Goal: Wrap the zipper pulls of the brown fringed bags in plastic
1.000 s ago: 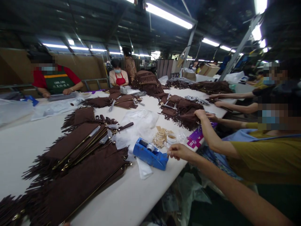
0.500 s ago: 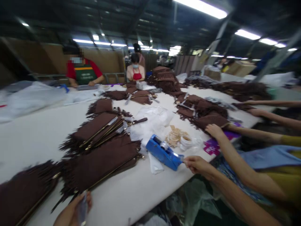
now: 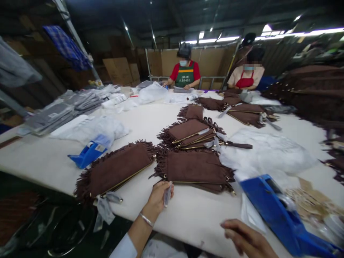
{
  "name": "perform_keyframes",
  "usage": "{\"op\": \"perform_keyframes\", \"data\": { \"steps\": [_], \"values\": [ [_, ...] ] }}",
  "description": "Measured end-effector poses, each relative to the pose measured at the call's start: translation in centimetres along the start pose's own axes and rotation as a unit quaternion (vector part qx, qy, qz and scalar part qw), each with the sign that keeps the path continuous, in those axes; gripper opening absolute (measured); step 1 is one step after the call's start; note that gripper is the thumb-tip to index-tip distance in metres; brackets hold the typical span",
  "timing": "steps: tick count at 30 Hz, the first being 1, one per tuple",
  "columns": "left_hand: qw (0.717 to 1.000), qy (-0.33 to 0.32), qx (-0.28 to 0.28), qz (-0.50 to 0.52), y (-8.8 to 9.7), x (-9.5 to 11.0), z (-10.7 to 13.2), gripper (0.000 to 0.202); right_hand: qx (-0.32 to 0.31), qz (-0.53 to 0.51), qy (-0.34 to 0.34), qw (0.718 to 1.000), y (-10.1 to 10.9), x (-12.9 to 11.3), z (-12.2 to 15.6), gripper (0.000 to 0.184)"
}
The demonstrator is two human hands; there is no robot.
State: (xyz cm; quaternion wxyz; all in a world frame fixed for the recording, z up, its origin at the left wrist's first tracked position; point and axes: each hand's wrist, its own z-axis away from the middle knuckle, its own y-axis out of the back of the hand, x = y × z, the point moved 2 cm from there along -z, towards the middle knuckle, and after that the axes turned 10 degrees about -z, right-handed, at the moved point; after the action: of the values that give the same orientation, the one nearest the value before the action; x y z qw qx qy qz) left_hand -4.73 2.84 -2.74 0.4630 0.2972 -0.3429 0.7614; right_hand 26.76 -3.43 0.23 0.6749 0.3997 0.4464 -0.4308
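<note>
My left hand (image 3: 158,195), with a thin bangle at the wrist, is closed on a small clear plastic strip (image 3: 167,194) at the near edge of a brown fringed bag (image 3: 193,168) lying flat on the white table (image 3: 196,215). My right hand (image 3: 245,239) hovers low over the table's front edge with its fingers drawn together; what they pinch, if anything, I cannot make out. Just right of it lies a blue tape dispenser (image 3: 279,214). A second fringed bag (image 3: 118,170) lies left of my left hand, and a small stack of them (image 3: 191,132) lies behind.
White plastic bags (image 3: 266,152) lie right of the stack, beige paper tags (image 3: 311,200) past the dispenser. Another blue dispenser (image 3: 87,154) and plastic bags (image 3: 96,129) sit left, grey folded stacks (image 3: 61,109) beyond. Two co-workers (image 3: 185,73) (image 3: 245,76) work across the table.
The view has swung left. My right hand has drawn back from the tape dispenser toward me. My left hand with the strip has moved up to the nearest bag.
</note>
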Motion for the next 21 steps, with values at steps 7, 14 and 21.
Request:
{"op": "perform_keyframes", "data": {
  "steps": [7, 14, 21],
  "values": [
    [1.0, -0.022, 0.014, -0.002, 0.2, -0.2, -0.3, 0.015, -0.131, -0.028, 0.119, 0.984, -12.7, -5.7, -13.7, 0.024],
    [0.999, -0.026, 0.035, -0.003, 0.3, -0.6, -0.4, 0.018, -0.14, 0.062, 0.13, 0.98, -13.8, -5.2, -16.1, 0.024],
    [0.998, -0.031, 0.049, -0.011, 0.3, -0.9, -0.5, 0.017, -0.109, 0.147, 0.168, 0.969, -14.6, -6.4, -16.1, 0.032]
  ]
}}
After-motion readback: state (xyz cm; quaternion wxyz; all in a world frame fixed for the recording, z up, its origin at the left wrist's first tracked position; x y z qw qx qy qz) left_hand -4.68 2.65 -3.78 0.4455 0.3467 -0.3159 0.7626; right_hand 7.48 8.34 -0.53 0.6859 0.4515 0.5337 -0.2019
